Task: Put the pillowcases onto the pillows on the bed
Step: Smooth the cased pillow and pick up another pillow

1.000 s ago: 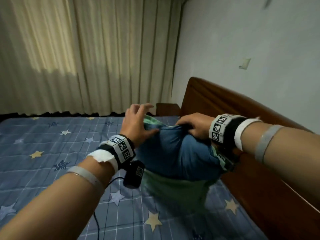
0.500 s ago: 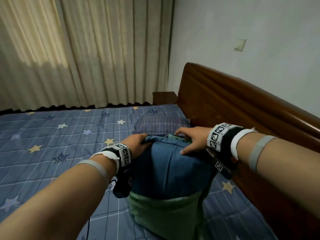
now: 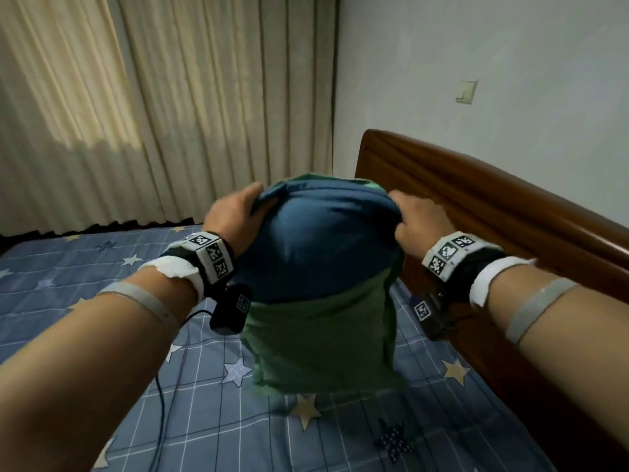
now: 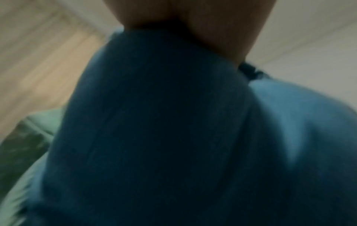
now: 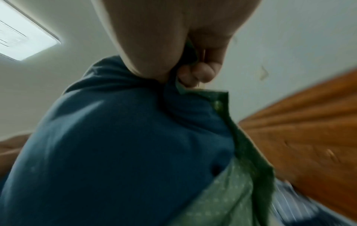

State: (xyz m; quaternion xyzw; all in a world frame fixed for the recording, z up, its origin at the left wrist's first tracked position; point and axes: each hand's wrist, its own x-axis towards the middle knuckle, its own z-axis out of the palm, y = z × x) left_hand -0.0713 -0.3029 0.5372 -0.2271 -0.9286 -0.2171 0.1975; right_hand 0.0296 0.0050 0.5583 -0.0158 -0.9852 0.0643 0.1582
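A blue pillow (image 3: 320, 247) hangs upright above the bed, held up by both hands. A green dotted pillowcase (image 3: 323, 338) covers its lower part and shows again behind its top edge. My left hand (image 3: 235, 212) grips the top left corner; in the left wrist view only the palm (image 4: 183, 15) and blurred blue pillow (image 4: 154, 122) show. My right hand (image 3: 415, 216) grips the top right corner. In the right wrist view its fingers (image 5: 199, 71) pinch the green pillowcase (image 5: 228, 198) hem against the blue pillow (image 5: 125, 137).
The bed (image 3: 85, 267) has a blue checked sheet with stars. A wooden headboard (image 3: 510, 206) runs along the right, close to my right wrist. Beige curtains (image 3: 136, 114) hang behind the bed. A wall switch (image 3: 467, 92) sits above the headboard.
The pillow has gone from resting on the bed to being lifted clear of it. Both hands moved from lying on its top to gripping its upper corners.
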